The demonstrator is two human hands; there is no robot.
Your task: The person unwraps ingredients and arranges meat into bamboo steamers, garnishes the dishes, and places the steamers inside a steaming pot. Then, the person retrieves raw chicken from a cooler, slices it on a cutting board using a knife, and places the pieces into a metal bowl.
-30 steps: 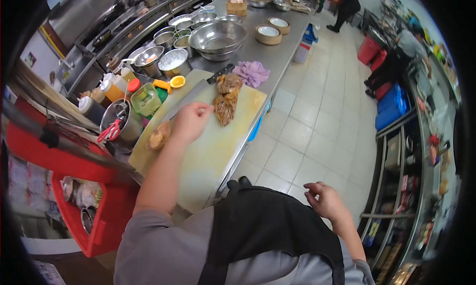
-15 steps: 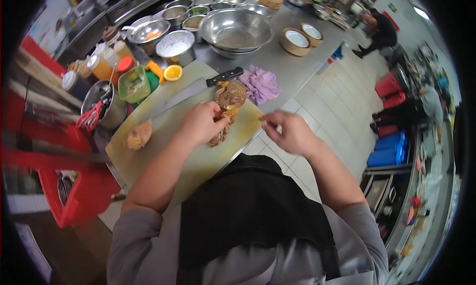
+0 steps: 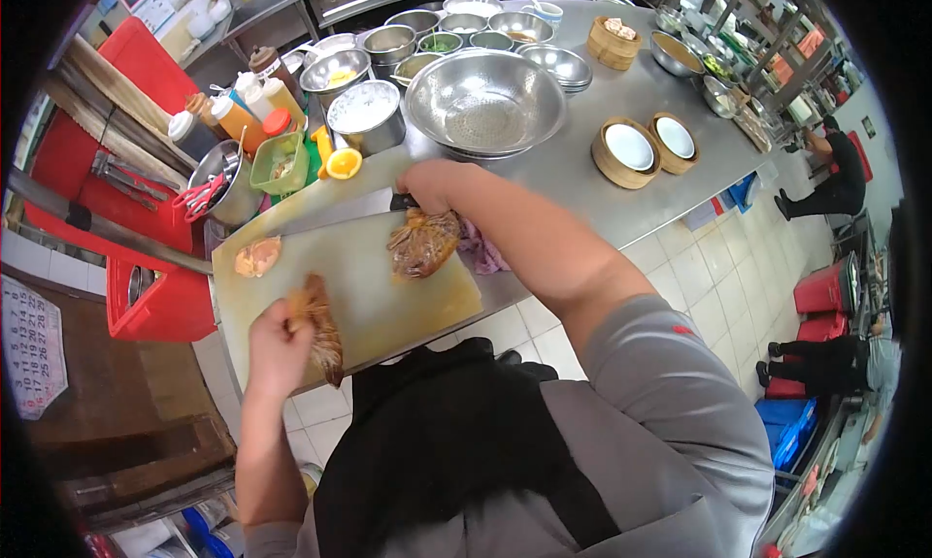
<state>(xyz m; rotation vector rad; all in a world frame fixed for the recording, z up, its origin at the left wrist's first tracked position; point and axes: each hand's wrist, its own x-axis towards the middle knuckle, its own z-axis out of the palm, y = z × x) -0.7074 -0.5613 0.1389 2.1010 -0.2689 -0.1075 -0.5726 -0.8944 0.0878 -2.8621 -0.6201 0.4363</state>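
My left hand [image 3: 280, 344] is closed on a dark brown wrapped piece of food [image 3: 321, 327] near the front edge of the pale cutting board [image 3: 374, 311]. At the board's back right, my right hand [image 3: 423, 181] reaches to the black handle of a large knife [image 3: 333, 212]; its fingers are mostly hidden, so its grip cannot be made out. Under my right forearm sits another brown wrapped piece [image 3: 425, 245]. A small pale piece of food [image 3: 257, 257] lies at the left of the board. A purple cloth [image 3: 484, 252] is partly covered by my right arm.
Metal bowls, a large one [image 3: 485, 102] among them, stand behind the board. Left of them are sauce bottles [image 3: 233, 117], a green tub [image 3: 281, 164] and a cut orange [image 3: 344, 164]. Steamers [image 3: 626, 152] stand to the right. Two people [image 3: 837, 175] are at the far right.
My left hand has moved left with one brown piece, apart from the other. My right hand has gone from the board's right side to the knife handle. The view has turned.
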